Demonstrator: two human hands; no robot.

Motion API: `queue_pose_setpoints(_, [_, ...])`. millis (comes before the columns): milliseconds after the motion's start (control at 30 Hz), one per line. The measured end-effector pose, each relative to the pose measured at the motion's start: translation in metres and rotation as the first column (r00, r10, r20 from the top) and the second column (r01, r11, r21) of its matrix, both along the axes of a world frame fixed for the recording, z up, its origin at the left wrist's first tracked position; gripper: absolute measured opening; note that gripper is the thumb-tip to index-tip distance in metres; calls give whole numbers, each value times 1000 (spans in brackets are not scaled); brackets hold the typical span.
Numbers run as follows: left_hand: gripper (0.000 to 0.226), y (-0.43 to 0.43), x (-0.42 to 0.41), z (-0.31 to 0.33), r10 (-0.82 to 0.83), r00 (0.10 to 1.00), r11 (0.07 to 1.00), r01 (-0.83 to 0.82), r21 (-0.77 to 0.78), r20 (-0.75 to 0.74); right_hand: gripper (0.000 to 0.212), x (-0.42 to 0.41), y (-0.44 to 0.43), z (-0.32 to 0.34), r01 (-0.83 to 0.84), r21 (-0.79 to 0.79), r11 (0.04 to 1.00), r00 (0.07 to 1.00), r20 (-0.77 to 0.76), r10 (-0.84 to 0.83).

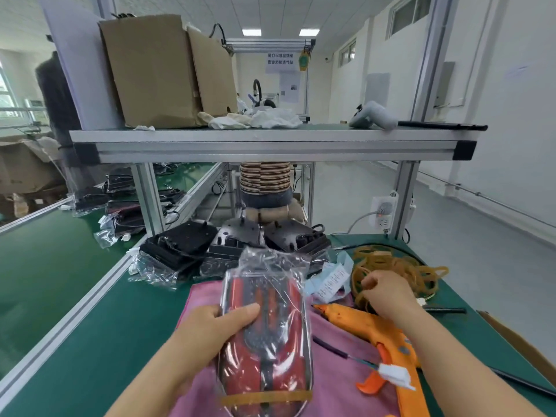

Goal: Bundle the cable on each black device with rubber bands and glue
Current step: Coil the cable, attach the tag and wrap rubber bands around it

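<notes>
My left hand point(219, 326) grips a black and red device point(267, 335) wrapped in a clear plastic bag, held upright over a pink cloth point(334, 356). A rubber band point(266, 397) circles the bag's lower end. My right hand point(388, 293) reaches into a pile of tan rubber bands point(397, 269) and pinches one between its fingers. An orange glue gun point(388, 347) lies on the cloth below that hand. The device's cable with a white plug point(394, 376) trails across the cloth.
Several bagged black devices point(234, 245) are stacked at the far edge of the green table point(120, 320). Paper labels point(331, 278) lie beside the bands. An aluminium shelf point(270, 142) with cardboard boxes spans overhead. A person in a striped top sits beyond.
</notes>
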State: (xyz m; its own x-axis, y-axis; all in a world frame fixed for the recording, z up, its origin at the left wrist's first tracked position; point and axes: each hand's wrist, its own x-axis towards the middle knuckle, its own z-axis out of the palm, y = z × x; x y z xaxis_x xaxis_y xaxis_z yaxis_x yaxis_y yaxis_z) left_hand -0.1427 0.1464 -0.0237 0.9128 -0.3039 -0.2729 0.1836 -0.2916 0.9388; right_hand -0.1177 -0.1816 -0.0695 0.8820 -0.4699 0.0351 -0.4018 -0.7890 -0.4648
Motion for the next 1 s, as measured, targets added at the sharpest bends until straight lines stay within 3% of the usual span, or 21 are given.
queue_pose_setpoints(133, [37,-8,5,-23,-45,991,999,46,-1,-123,37,8,5,-7,-47,-136,990,999,-18,45])
queue_pose_setpoints(267, [40,-8,11,-34,-32,988,999,36,24,-152,23,13,4,-7,-71,-254,965,994,-96,48])
queue_pose_setpoints(433, [43,-8,18,-43,6,984,999,0,36,-179,26,17,0,-2,-1,-295,956,992,-122,-37])
queue_pose_setpoints(767, [42,-14,39,-44,85,989,996,-80,40,-118,25,18,3,20,108,-228,968,992,86,-91])
queue_pose_setpoints(867, [41,-17,48,-48,84,988,996,-82,22,-133,16,14,8,29,97,-210,973,969,243,-44])
queue_pose_setpoints(933, [42,-18,54,-54,104,988,993,-98,60,-116,14,11,14,37,71,-184,980,934,357,0])
queue_pose_setpoints(1000, [45,-18,60,-58,101,994,976,-93,195,-32,13,7,24,50,23,-145,989,894,445,45])
